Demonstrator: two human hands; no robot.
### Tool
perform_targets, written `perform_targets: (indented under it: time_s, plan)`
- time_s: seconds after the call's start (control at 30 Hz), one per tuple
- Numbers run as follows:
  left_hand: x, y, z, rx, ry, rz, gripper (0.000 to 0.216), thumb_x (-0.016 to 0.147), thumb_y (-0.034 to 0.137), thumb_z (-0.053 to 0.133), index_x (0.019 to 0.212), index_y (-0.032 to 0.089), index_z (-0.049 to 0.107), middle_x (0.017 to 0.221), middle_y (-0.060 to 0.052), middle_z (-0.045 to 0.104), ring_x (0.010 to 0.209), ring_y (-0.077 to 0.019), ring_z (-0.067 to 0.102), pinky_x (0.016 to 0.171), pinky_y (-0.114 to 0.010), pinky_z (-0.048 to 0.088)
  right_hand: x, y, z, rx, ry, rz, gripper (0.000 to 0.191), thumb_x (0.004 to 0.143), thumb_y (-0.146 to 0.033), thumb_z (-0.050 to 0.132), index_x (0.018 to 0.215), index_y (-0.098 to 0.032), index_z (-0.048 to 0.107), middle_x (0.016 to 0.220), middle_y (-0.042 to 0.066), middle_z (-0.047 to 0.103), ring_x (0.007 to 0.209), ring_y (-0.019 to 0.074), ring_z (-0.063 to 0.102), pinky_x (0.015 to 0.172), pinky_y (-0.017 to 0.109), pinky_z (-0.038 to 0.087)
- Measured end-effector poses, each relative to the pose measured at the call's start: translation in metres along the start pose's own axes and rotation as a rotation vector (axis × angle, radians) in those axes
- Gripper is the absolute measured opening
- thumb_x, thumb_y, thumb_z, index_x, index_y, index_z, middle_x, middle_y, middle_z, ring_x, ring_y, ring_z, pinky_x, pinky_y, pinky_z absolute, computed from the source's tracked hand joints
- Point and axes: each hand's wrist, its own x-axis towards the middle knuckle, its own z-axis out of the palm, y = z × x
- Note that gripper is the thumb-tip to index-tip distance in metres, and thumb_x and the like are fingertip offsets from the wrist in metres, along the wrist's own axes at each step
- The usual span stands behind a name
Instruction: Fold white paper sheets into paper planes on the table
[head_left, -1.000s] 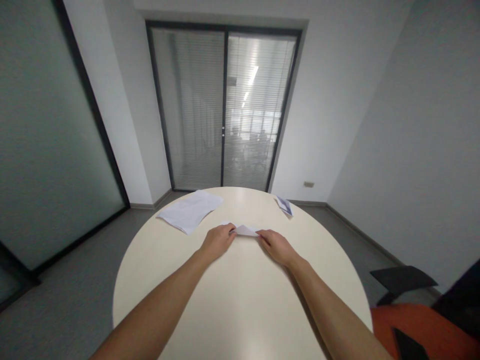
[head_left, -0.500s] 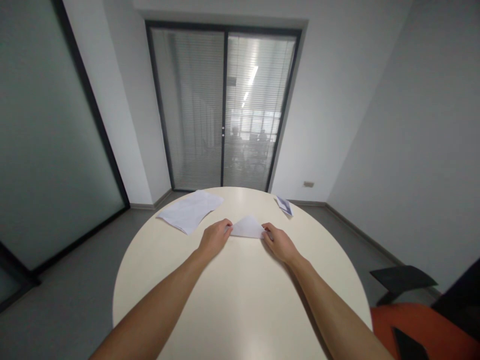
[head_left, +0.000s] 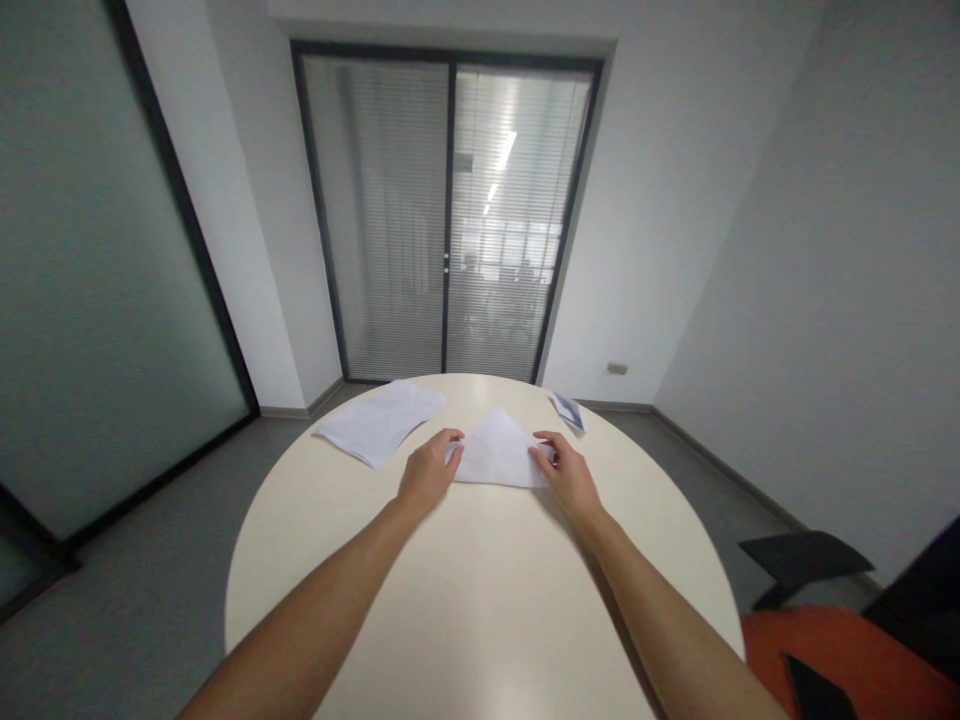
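A folded white sheet of paper (head_left: 496,455) lies near the far side of the table, its peak pointing away from me and its straight edge towards me. My left hand (head_left: 433,468) pinches its left end between thumb and fingers. At the right end, my right hand (head_left: 568,470) grips the paper with the thumb on top and the fingers curled beyond it. Both ends of the paper are partly hidden by my fingers.
More white paper (head_left: 382,420) lies on the round cream table (head_left: 480,580) at the far left. A small folded paper (head_left: 568,411) with a dark face is at the far right edge. An orange chair (head_left: 825,650) with black armrests stands at the lower right.
The paper between my hands now shows wider and taller, its peak reaching farther from me. My right hand has moved slightly right, and the fingers of both hands have shifted.
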Motion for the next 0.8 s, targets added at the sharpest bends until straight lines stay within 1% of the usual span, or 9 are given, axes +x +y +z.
perform_targets:
  time_s: [0.1, 0.2, 0.3, 0.43, 0.63, 0.8]
  plan:
    - [0.0, -0.002, 0.002, -0.028, 0.001, -0.001, 0.021, 0.095, 0.024, 0.052, 0.114, 0.023, 0.059, 0.112, -0.004, 0.071, 0.106, -0.0201, 0.066, 0.096, -0.033, 0.049, 0.001, 0.007, 0.004, 0.057, 0.019, -0.003, 0.049, 0.091, -0.045, 0.053, 0.133, -0.019, 0.052, 0.101, 0.009, 0.07, 0.079, 0.0216, 0.064, 0.073, 0.034, 0.052]
    - [0.0, -0.003, 0.003, -0.018, 0.001, -0.018, 0.021, 0.094, 0.025, 0.055, 0.115, 0.023, 0.058, 0.111, -0.004, 0.072, 0.104, -0.0211, 0.067, 0.093, -0.033, 0.05, 0.001, 0.011, 0.006, 0.086, 0.023, 0.001, 0.054, 0.09, -0.044, 0.053, 0.137, -0.018, 0.047, 0.101, 0.01, 0.069, 0.079, 0.0219, 0.064, 0.072, 0.034, 0.053]
    - [0.0, -0.004, 0.003, 0.022, -0.019, -0.061, 0.022, 0.092, 0.026, 0.059, 0.115, 0.025, 0.059, 0.109, -0.003, 0.073, 0.099, -0.0219, 0.068, 0.087, -0.032, 0.051, 0.0, 0.01, 0.006, 0.058, 0.038, 0.031, 0.055, 0.089, -0.044, 0.054, 0.137, -0.018, 0.047, 0.101, 0.011, 0.068, 0.079, 0.0225, 0.064, 0.073, 0.035, 0.053]
    - [-0.001, -0.003, 0.003, 0.081, -0.093, -0.094, 0.022, 0.091, 0.027, 0.06, 0.113, 0.026, 0.059, 0.102, -0.001, 0.074, 0.094, -0.0215, 0.069, 0.081, -0.03, 0.049, 0.0, 0.011, 0.005, -0.01, 0.037, 0.089, 0.054, 0.087, -0.041, 0.056, 0.136, -0.02, 0.048, 0.1, 0.01, 0.068, 0.076, 0.0216, 0.064, 0.074, 0.035, 0.051]
    - [-0.003, -0.002, 0.003, 0.12, -0.189, -0.105, 0.021, 0.091, 0.029, 0.06, 0.112, 0.026, 0.06, 0.102, -0.001, 0.074, 0.092, -0.0204, 0.069, 0.078, -0.03, 0.048, -0.001, 0.017, 0.005, -0.082, -0.02, 0.14, 0.05, 0.086, -0.036, 0.058, 0.133, -0.021, 0.05, 0.098, 0.007, 0.068, 0.077, 0.021, 0.065, 0.072, 0.033, 0.05]
    - [-0.004, -0.004, 0.004, 0.175, -0.248, -0.087, 0.023, 0.091, 0.03, 0.06, 0.114, 0.026, 0.061, 0.107, -0.002, 0.074, 0.097, -0.0227, 0.068, 0.08, -0.032, 0.049, -0.002, 0.017, 0.005, -0.144, -0.075, 0.145, 0.049, 0.087, -0.028, 0.057, 0.134, -0.021, 0.048, 0.102, 0.008, 0.069, 0.081, 0.021, 0.066, 0.075, 0.033, 0.049]
